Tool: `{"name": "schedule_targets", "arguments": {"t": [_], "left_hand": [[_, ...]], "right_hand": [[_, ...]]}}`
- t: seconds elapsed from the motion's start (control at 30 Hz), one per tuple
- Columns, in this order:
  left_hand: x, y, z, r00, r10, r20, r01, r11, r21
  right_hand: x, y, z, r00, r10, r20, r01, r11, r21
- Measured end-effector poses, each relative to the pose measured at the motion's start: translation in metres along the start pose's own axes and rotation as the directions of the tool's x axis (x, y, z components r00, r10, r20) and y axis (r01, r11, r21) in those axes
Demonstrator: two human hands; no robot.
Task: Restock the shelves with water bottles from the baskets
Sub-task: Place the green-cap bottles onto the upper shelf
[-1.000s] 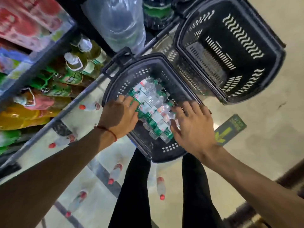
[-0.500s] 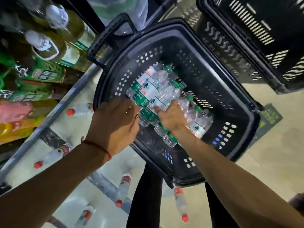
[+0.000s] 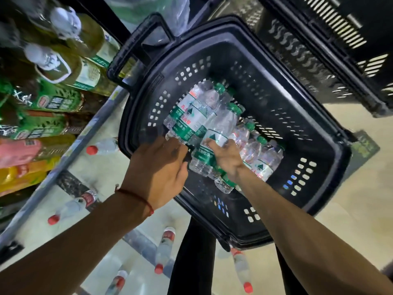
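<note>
The basket [image 3: 297, 92] is black moulded plastic, perforated, with a faint sheen on its smooth rim. The water bottles [image 3: 223, 124] are thin clear plastic, ribbed and glossy, with green plastic caps and shiny green-and-white film labels. The second basket [image 3: 314, 24] is the same black plastic. The shelf rail [image 3: 72, 149] looks like dull grey metal. The floor [image 3: 350, 199] is smooth, pale and faintly reflective.

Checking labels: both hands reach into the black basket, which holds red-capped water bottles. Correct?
Not quite. The head view shows the left hand and right hand reaching into the black basket, but its water bottles have green caps; the red-capped bottles lie outside it.
</note>
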State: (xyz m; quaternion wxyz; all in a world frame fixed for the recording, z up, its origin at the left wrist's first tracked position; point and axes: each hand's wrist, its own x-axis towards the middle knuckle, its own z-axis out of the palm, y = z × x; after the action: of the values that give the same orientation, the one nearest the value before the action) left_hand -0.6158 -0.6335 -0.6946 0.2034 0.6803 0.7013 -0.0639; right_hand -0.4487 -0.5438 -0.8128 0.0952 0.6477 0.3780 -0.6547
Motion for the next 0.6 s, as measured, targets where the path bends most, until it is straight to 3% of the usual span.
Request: {"name": "schedule_targets", "arguments": {"t": [0.23, 0.47, 0.6], "left_hand": [[0.02, 0.02, 0.019, 0.972, -0.159, 0.172, 0.177, 0.979, -0.098], [0.045, 0.03, 0.041, 0.881, -0.377, 0.286, 0.444, 0.868, -0.222], [0.069, 0.02, 0.069, 0.852, -0.49, 0.184, 0.523, 0.809, -0.268]], "right_hand": [[-0.05, 0.017, -0.082, 0.971, -0.148, 0.188, 0.135, 0.987, 0.083], [-0.077, 0.022, -0.124, 0.952, -0.292, 0.089, 0.286, 0.956, 0.07], [-0.076, 0.018, -0.14, 0.939, -0.342, 0.047, 0.338, 0.939, 0.066]]}}
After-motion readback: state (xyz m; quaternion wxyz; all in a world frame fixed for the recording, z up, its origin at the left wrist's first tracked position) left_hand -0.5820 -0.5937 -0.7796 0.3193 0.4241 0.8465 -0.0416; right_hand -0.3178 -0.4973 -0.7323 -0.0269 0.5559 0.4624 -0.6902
